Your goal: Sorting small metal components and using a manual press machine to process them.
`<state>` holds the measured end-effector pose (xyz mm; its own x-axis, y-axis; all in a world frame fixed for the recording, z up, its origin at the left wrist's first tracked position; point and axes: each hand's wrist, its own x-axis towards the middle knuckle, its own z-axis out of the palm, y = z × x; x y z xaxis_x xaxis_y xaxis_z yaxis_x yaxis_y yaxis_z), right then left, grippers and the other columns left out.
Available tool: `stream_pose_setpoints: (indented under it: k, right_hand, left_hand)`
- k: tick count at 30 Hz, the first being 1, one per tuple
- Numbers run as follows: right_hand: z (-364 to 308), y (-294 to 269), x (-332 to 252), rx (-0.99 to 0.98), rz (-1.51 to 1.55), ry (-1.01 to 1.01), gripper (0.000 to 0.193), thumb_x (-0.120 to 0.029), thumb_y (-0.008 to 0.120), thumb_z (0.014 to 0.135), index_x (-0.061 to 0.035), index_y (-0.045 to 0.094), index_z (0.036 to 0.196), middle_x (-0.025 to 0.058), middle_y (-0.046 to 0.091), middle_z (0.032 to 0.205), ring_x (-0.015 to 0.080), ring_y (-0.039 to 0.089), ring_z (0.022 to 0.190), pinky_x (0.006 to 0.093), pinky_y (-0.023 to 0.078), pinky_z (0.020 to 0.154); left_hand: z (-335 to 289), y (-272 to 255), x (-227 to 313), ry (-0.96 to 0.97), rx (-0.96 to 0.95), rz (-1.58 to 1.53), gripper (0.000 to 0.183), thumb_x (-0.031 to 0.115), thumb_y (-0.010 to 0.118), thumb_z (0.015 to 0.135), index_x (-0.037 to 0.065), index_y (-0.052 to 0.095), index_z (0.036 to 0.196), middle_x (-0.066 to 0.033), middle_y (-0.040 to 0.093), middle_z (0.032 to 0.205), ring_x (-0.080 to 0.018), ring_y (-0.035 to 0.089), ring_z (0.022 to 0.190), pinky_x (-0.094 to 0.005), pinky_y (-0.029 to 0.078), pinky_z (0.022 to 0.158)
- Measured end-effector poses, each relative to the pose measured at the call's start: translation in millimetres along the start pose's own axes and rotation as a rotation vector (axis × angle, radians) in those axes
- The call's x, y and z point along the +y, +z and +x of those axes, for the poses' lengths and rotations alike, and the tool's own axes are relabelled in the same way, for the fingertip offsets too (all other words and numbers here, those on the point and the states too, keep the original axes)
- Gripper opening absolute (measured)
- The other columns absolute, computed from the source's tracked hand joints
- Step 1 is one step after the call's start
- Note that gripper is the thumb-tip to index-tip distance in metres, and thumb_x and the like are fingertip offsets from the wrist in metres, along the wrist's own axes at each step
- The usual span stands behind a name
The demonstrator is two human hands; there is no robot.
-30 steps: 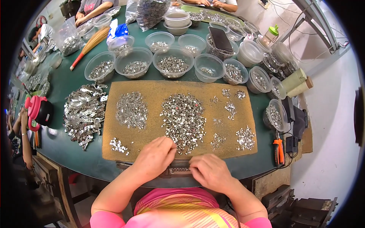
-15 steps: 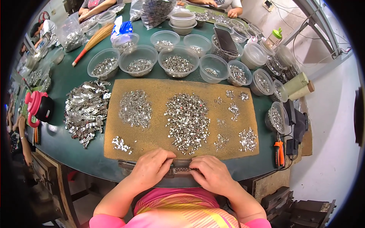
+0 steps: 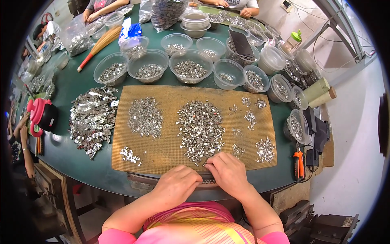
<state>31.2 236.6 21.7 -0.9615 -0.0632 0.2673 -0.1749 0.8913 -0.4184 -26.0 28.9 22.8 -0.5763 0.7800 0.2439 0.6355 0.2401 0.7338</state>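
My left hand (image 3: 177,186) rests on a long dark metal fixture (image 3: 140,179) at the table's near edge, fingers bent and pressed together at a row of small metal pieces (image 3: 209,181) along it. Whatever those fingertips hold is hidden. My right hand (image 3: 229,174) is pinched at the near end of the central pile of small silver metal links (image 3: 201,132); what lies between its fingertips is too small to name. Beneath the piles is a yellow-brown textured mat (image 3: 170,156). Smaller piles of thin silver pieces (image 3: 145,118) and bright links (image 3: 265,149) lie to either side.
Clear plastic bowls (image 3: 191,61) of metal parts line the mat's far side. Linked metal bands (image 3: 92,122) lie left, beside a pink-lidded black mug (image 3: 42,114). Orange-handled pliers (image 3: 298,162) lie right. A red-handled brush (image 3: 95,46) and co-workers' hands (image 3: 245,13) are farther off.
My right hand has moved up and forward from the fixture to the pile's near edge. My left hand has slid right along the fixture.
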Motion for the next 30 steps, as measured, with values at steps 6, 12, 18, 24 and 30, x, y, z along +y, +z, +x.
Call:
stream_pose_setpoints:
  k: [6, 12, 18, 24, 30]
  right_hand:
    - [-3, -3, 9, -0.024, 0.105, -0.034, 0.010, -0.012, 0.074, 0.087, -0.0086, 0.067, 0.094, 0.0047, 0.064, 0.089, 0.0251, 0.065, 0.082, 0.0378, 0.053, 0.071]
    - [-3, 0, 5, 0.003, 0.004, -0.067, 0.010, -0.011, 0.074, 0.086, -0.0083, 0.066, 0.092, 0.0051, 0.063, 0.089, 0.0257, 0.065, 0.082, 0.0385, 0.053, 0.071]
    - [-8, -7, 3, 0.003, 0.077, -0.076, 0.015, -0.009, 0.074, 0.086, -0.0076, 0.063, 0.096, 0.0061, 0.063, 0.091, 0.0265, 0.065, 0.082, 0.0384, 0.052, 0.070]
    - [-16, -10, -20, -0.078, 0.252, -0.169, 0.020, -0.006, 0.077, 0.081, -0.0065, 0.064, 0.096, 0.0069, 0.069, 0.103, 0.0279, 0.068, 0.095, 0.0397, 0.053, 0.083]
    - [-17, -1, -29, -0.059, 0.199, -0.165, 0.018, -0.006, 0.076, 0.082, -0.0061, 0.065, 0.096, 0.0072, 0.068, 0.104, 0.0280, 0.067, 0.096, 0.0396, 0.051, 0.087]
  left_hand:
    - [1, -6, -5, 0.000, -0.004, -0.044, 0.013, 0.006, 0.074, 0.087, 0.005, 0.071, 0.099, -0.0089, 0.070, 0.097, -0.0309, 0.066, 0.088, -0.0408, 0.054, 0.077]
    - [12, -13, -16, -0.069, 0.078, 0.056, 0.015, 0.008, 0.074, 0.087, 0.005, 0.069, 0.101, -0.0105, 0.067, 0.095, -0.0318, 0.066, 0.089, -0.0410, 0.054, 0.075]
    - [22, -1, -13, -0.036, 0.003, 0.277, 0.015, 0.011, 0.072, 0.087, 0.005, 0.062, 0.098, -0.0106, 0.058, 0.094, -0.0305, 0.063, 0.091, -0.0418, 0.055, 0.076]
    - [21, 0, -17, -0.029, 0.007, 0.306, 0.012, 0.011, 0.068, 0.088, 0.006, 0.059, 0.093, -0.0100, 0.056, 0.091, -0.0295, 0.063, 0.088, -0.0412, 0.054, 0.074]
    - [21, 0, -21, -0.018, 0.037, 0.300, 0.014, 0.013, 0.075, 0.086, 0.009, 0.064, 0.094, -0.0078, 0.057, 0.088, -0.0280, 0.064, 0.084, -0.0407, 0.054, 0.068]
